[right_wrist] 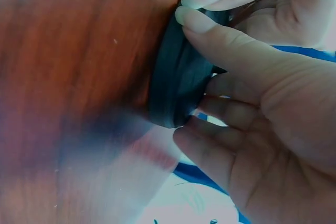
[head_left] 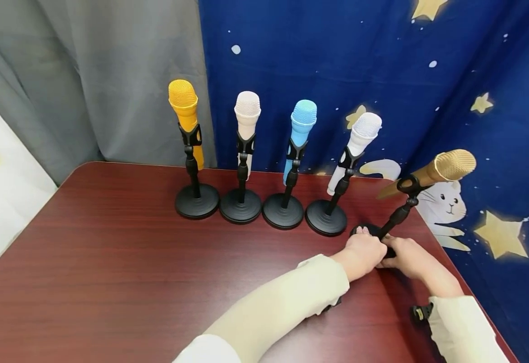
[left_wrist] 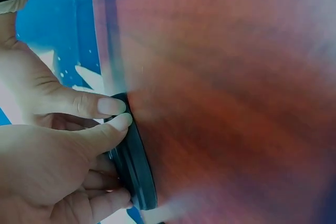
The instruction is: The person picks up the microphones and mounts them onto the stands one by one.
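Note:
A gold microphone point(head_left: 448, 169) leans in the clip of a black desk stand point(head_left: 396, 219) at the table's right side. My left hand point(head_left: 363, 252) grips the left of the stand's round base point(left_wrist: 137, 169), its thumb on the near rim. From the other side my right hand point(head_left: 409, 259) holds the same base, with the two thumbs nearly tip to tip in both wrist views. Much of the base is hidden behind the hands in the head view. Just left of it, a white microphone point(head_left: 365, 132) stands in a similar stand point(head_left: 326, 218).
Further left are a blue microphone point(head_left: 303, 120), a pale pink microphone point(head_left: 247, 112) and a yellow microphone point(head_left: 184, 101), each on a black stand. They line the back of the reddish-brown table point(head_left: 110, 262). Blue curtain point(head_left: 282, 40) and grey curtain point(head_left: 133, 75) hang behind.

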A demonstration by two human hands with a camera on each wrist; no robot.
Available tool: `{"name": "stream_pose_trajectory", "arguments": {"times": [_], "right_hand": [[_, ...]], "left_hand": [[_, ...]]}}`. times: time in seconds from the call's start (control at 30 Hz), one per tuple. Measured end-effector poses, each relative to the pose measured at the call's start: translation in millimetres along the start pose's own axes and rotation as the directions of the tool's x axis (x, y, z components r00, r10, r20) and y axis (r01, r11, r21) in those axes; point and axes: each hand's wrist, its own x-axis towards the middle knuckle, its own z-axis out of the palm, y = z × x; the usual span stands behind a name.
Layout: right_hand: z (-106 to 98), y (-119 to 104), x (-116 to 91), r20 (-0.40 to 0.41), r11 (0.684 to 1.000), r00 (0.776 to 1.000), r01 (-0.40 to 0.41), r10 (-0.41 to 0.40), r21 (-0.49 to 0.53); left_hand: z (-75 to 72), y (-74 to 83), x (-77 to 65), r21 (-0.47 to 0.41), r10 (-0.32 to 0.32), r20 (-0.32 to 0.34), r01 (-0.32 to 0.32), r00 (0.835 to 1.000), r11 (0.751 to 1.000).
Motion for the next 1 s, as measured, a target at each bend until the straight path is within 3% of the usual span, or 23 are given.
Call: {"name": "stream_pose_trajectory", "arguments": {"times": [0.23, 0.43, 0.63, 0.8, 1.0], "right_hand": [[-7, 7, 33, 0.060, 0.999, 0.997, -0.042, 0.041, 0.005], [-11, 6, 63, 0.110, 0.996, 0.990, -0.082, 0.084, -0.020], [-15, 1, 87, 0.122, 0.992, 0.986, -0.105, 0.113, -0.068], [-13, 8, 88, 0.134, 0.989, 0.981, -0.138, 0.144, -0.046], [-3, 13, 75, 0.106, 0.983, 0.978, -0.183, 0.180, 0.018]], "left_hand": [[-4.3, -21.5, 25.0, -0.077, -0.046, 0.042, 0.049, 0.998, 0.996], [-0.8, -38.0, 37.7, -0.144, -0.110, 0.087, 0.121, 0.990, 0.982], [-1.5, -51.6, 42.3, -0.120, -0.167, 0.162, 0.188, 0.973, 0.975], [1.3, -53.4, 34.7, -0.129, -0.153, 0.122, 0.168, 0.981, 0.977], [9.0, -60.3, -0.3, -0.159, -0.061, 0.013, 0.062, 0.998, 0.985]]}}
